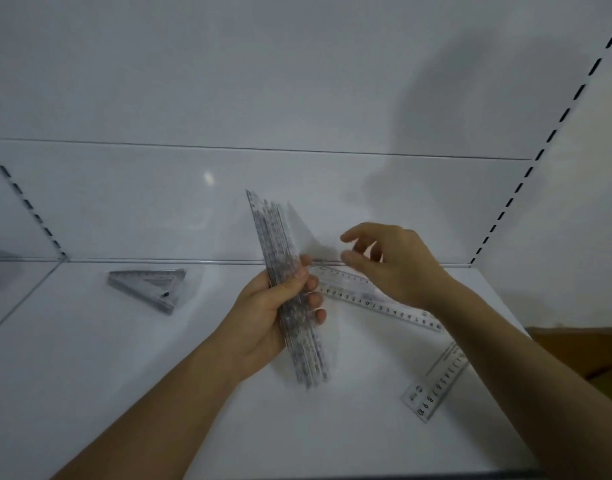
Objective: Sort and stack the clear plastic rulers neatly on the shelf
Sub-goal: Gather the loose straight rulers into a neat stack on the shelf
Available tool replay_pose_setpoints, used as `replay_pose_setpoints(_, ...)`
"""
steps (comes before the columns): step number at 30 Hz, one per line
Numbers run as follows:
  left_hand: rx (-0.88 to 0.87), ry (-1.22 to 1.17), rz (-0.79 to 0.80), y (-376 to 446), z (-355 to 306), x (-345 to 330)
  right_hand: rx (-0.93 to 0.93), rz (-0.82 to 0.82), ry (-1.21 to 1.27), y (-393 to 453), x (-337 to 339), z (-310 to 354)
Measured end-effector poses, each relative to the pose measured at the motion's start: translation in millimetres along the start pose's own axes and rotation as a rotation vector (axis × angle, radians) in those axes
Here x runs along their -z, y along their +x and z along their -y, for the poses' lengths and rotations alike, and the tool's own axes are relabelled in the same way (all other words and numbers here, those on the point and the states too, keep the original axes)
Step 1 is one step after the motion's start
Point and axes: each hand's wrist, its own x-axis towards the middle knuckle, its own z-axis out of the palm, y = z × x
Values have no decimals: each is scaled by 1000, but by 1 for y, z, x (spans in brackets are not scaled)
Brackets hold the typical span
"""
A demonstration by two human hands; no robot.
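Two hands work over a glossy white shelf (124, 375) boxed in by white panels, with slotted uprights (540, 157) running down both back corners. Your left hand (273, 317) has its grip curled round a bundle of clear rulers (287, 289), held tilted above the shelf. Your right hand (394, 265) hovers beside the bundle's upper part, fingers loosely spread, its grip on nothing. Under that hand a long ruler (377, 301) lies flat on the shelf; another ruler (436, 382) lies nearer you to the right. A stack of clear set squares (148, 285) sits well apart at the left, near the back wall.
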Motion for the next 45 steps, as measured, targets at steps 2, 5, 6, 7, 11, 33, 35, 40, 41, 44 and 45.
replay_pose_setpoints(2,-2,-1,13,1,1,1,-26,260,-237,-2,1,-18)
replay_pose_setpoints(5,5,7,25,2,2,2,-63,344,-305,-7,-8,-31)
replay_pose_setpoints(6,8,14,24,2,2,2,-57,314,-283,-8,-11,-32)
replay_pose_setpoints(7,10,22,20,2,2,1,-50,290,-267,-8,-13,-33)
replay_pose_setpoints(11,16,49,18,2,2,2,-71,242,-132,-9,-20,-38)
replay_pose_setpoints(33,74,154,81,-3,4,-8,-96,58,761,-6,-11,15)
replay_pose_setpoints(35,81,163,63,-2,5,-6,-76,36,706,-7,-20,10)
replay_pose_setpoints(40,115,159,77,4,8,-1,-118,-16,538,-3,-30,-13)
replay_pose_setpoints(41,115,145,69,5,8,-1,-120,-25,420,-1,-27,-22)
replay_pose_setpoints(44,102,142,42,7,8,-2,-131,70,-10,-2,-16,-51)
replay_pose_setpoints(45,99,145,42,7,8,-2,-143,128,-98,-2,-13,-57)
